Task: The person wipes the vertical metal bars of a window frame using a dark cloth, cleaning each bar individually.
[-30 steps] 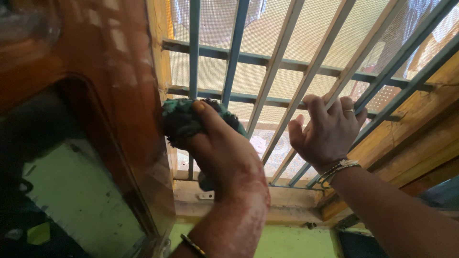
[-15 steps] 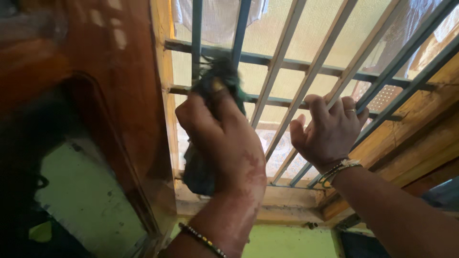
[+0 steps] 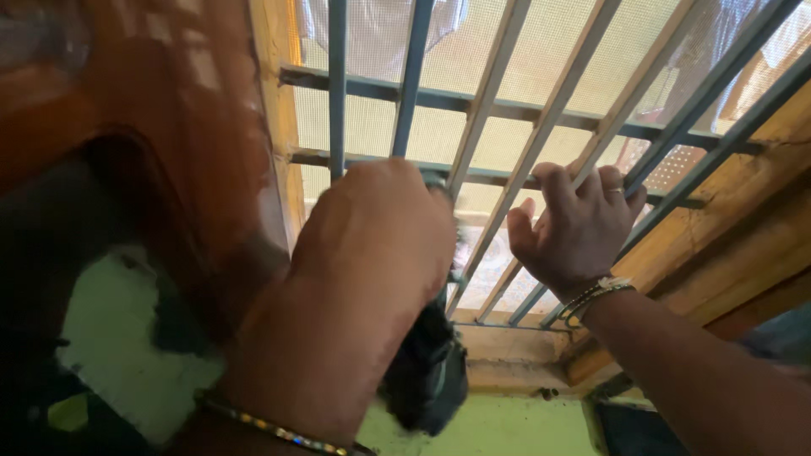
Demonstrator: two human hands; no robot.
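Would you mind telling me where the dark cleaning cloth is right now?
In the head view, the dark cloth hangs low at centre from the left hand, against the window grille, left of the right hand gripping a bar.

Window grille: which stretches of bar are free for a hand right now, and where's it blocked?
Free: the upper bars above the top crossbar, and the left upright. Crowded: mid-grille, where the left hand holds a dark cloth and the right hand grips a bar. The wooden sill between them shows bare.
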